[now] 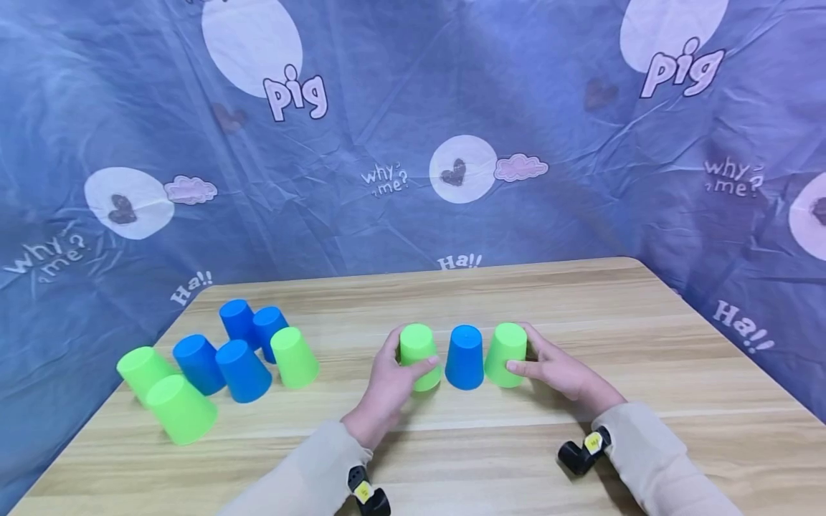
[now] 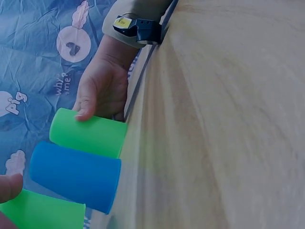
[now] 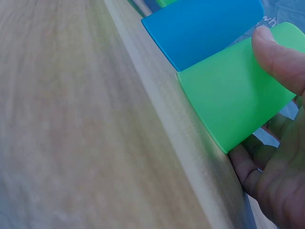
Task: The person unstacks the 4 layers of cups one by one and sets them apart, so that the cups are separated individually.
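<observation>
Near the middle of the table a blue cup (image 1: 464, 358) stands upside down between two green cups. My left hand (image 1: 391, 376) grips the left green cup (image 1: 418, 352), thumb across its front and fingers behind. On the other side my right hand (image 1: 553, 365) holds the right green cup (image 1: 505, 351) the same way. That cup's rim sits close beside the blue one, while a small gap shows between the blue cup and the left green cup. In the right wrist view the thumb (image 3: 279, 59) presses the side of the green cup (image 3: 233, 90).
At the left of the wooden table (image 1: 490, 459) several more upside-down cups stand in a loose group, among them a blue cup (image 1: 244, 371) and a green cup (image 1: 182, 410). A blue printed cloth (image 1: 387, 236) hangs behind the table. Each sleeve carries a black wrist camera (image 1: 584, 451).
</observation>
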Action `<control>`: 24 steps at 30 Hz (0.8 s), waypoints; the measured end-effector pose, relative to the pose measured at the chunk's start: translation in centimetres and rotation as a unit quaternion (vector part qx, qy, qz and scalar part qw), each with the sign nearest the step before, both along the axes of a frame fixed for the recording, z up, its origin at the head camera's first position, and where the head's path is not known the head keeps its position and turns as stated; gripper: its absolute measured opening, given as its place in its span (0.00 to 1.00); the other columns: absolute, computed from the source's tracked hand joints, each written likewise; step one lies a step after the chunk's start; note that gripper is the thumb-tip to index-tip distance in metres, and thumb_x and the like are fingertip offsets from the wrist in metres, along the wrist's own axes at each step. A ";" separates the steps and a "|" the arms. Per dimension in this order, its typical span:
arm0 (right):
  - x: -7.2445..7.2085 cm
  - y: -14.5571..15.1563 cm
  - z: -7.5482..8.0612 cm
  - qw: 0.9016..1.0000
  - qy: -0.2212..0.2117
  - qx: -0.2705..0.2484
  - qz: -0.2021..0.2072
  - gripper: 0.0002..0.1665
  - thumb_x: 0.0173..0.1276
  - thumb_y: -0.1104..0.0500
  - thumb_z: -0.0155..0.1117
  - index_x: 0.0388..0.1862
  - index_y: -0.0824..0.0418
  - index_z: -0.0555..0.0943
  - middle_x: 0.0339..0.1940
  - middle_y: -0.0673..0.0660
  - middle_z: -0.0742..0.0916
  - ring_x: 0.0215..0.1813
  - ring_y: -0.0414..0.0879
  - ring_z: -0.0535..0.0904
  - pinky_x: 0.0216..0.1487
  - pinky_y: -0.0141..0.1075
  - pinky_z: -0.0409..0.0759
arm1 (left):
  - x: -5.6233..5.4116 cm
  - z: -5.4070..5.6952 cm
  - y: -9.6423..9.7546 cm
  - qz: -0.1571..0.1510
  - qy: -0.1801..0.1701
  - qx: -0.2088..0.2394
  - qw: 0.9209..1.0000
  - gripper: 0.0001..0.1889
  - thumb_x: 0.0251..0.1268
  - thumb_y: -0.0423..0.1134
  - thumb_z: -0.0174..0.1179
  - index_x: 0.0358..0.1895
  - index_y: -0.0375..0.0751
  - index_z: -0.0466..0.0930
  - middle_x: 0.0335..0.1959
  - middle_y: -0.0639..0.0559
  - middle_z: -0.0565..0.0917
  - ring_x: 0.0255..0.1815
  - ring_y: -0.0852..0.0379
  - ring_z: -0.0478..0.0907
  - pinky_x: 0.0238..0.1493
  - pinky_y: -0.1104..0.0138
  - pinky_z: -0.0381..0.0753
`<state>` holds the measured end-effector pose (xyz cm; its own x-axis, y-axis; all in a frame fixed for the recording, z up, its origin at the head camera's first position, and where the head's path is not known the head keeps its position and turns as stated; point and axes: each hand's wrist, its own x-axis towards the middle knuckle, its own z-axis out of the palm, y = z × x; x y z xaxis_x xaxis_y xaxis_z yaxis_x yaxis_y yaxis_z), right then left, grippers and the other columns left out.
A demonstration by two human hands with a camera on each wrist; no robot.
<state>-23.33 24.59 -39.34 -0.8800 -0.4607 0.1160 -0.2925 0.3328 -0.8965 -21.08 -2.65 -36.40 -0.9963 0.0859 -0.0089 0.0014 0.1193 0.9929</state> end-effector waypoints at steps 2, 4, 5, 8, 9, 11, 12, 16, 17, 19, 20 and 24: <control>0.0 0.0 -0.1 1.000 0.001 -0.001 0.002 0.33 0.66 0.59 0.57 0.65 0.62 0.56 0.51 0.60 0.75 0.56 0.44 0.69 0.63 0.55 0.55 | 0.1 0.3 -0.3 0.004 0.011 -0.005 1.000 0.30 0.54 0.37 0.66 0.62 0.52 0.67 0.57 0.49 0.73 0.60 0.48 0.67 0.62 0.48 0.64; 0.0 0.0 -0.1 1.000 0.001 -0.004 0.002 0.33 0.66 0.59 0.57 0.65 0.62 0.55 0.51 0.60 0.76 0.56 0.43 0.70 0.63 0.55 0.55 | 0.2 0.6 -0.6 0.012 0.022 -0.010 1.000 0.30 0.53 0.37 0.66 0.61 0.52 0.67 0.57 0.49 0.73 0.61 0.48 0.66 0.62 0.48 0.64; 0.0 0.0 -0.1 1.000 0.001 -0.005 0.003 0.33 0.66 0.59 0.57 0.66 0.62 0.55 0.51 0.60 0.76 0.56 0.43 0.70 0.63 0.55 0.55 | 0.3 0.8 -0.8 0.016 0.028 -0.013 0.999 0.30 0.53 0.37 0.67 0.61 0.52 0.67 0.57 0.49 0.73 0.61 0.48 0.67 0.62 0.48 0.64; 0.0 0.0 0.0 1.000 0.001 -0.002 0.001 0.33 0.66 0.58 0.57 0.66 0.62 0.55 0.51 0.60 0.75 0.57 0.46 0.69 0.63 0.56 0.56 | 0.5 1.3 -1.4 0.029 0.043 -0.023 0.998 0.30 0.53 0.38 0.67 0.62 0.53 0.68 0.57 0.50 0.73 0.61 0.48 0.67 0.60 0.50 0.67; 0.0 0.0 0.1 1.000 0.001 0.000 0.001 0.34 0.66 0.58 0.57 0.66 0.61 0.55 0.51 0.60 0.75 0.57 0.46 0.69 0.63 0.56 0.56 | 0.6 1.4 -1.7 0.032 0.048 -0.028 0.998 0.31 0.53 0.38 0.67 0.62 0.53 0.67 0.57 0.50 0.73 0.60 0.48 0.68 0.60 0.50 0.68; 0.0 -0.1 0.1 1.000 -0.001 -0.001 0.002 0.34 0.66 0.58 0.58 0.66 0.61 0.55 0.51 0.60 0.75 0.57 0.47 0.68 0.63 0.56 0.55 | 0.8 1.7 -2.2 0.036 0.056 -0.033 0.997 0.31 0.53 0.39 0.67 0.62 0.52 0.67 0.57 0.49 0.74 0.59 0.48 0.69 0.57 0.51 0.70; 0.0 -0.1 0.1 1.000 -0.003 -0.002 0.001 0.34 0.66 0.58 0.58 0.66 0.61 0.55 0.52 0.60 0.75 0.57 0.47 0.68 0.63 0.56 0.55 | 0.9 1.8 -2.5 0.039 0.059 -0.036 0.997 0.31 0.53 0.39 0.67 0.62 0.52 0.67 0.56 0.49 0.74 0.58 0.48 0.69 0.57 0.52 0.70; 0.0 -0.2 0.1 1.000 -0.013 -0.009 0.004 0.35 0.66 0.59 0.58 0.66 0.62 0.54 0.52 0.61 0.76 0.57 0.46 0.69 0.64 0.57 0.54 | 1.3 2.2 -3.7 0.046 0.069 -0.045 0.996 0.31 0.53 0.39 0.67 0.62 0.51 0.67 0.56 0.48 0.74 0.58 0.48 0.69 0.57 0.52 0.69; 0.0 -0.2 0.2 1.000 -0.014 -0.010 0.005 0.35 0.66 0.59 0.58 0.66 0.62 0.54 0.51 0.62 0.76 0.56 0.47 0.70 0.64 0.57 0.54 | 1.4 2.4 -4.0 0.048 0.071 -0.047 0.995 0.31 0.54 0.38 0.66 0.63 0.51 0.67 0.57 0.47 0.74 0.59 0.48 0.69 0.58 0.51 0.69; 0.0 -0.2 0.2 1.000 -0.013 -0.008 0.004 0.35 0.66 0.58 0.58 0.66 0.62 0.54 0.51 0.62 0.76 0.57 0.48 0.69 0.64 0.59 0.54 | 1.7 2.7 -4.6 0.053 0.072 -0.048 0.995 0.31 0.54 0.38 0.66 0.63 0.51 0.67 0.57 0.47 0.73 0.59 0.47 0.68 0.58 0.51 0.69; 0.0 -0.1 0.2 1.000 -0.011 -0.005 0.003 0.35 0.66 0.58 0.58 0.66 0.62 0.54 0.51 0.61 0.76 0.57 0.49 0.68 0.64 0.60 0.54 | 1.8 2.9 -4.9 0.055 0.073 -0.049 0.995 0.31 0.54 0.38 0.66 0.63 0.50 0.66 0.58 0.46 0.73 0.60 0.47 0.68 0.58 0.51 0.68; 0.0 -0.1 0.1 1.000 -0.006 0.000 -0.002 0.35 0.66 0.58 0.58 0.66 0.62 0.54 0.52 0.61 0.75 0.59 0.54 0.66 0.64 0.61 0.53 | 2.1 3.4 -5.8 0.063 0.068 -0.051 0.994 0.32 0.54 0.38 0.66 0.64 0.51 0.65 0.59 0.46 0.72 0.61 0.46 0.67 0.58 0.51 0.69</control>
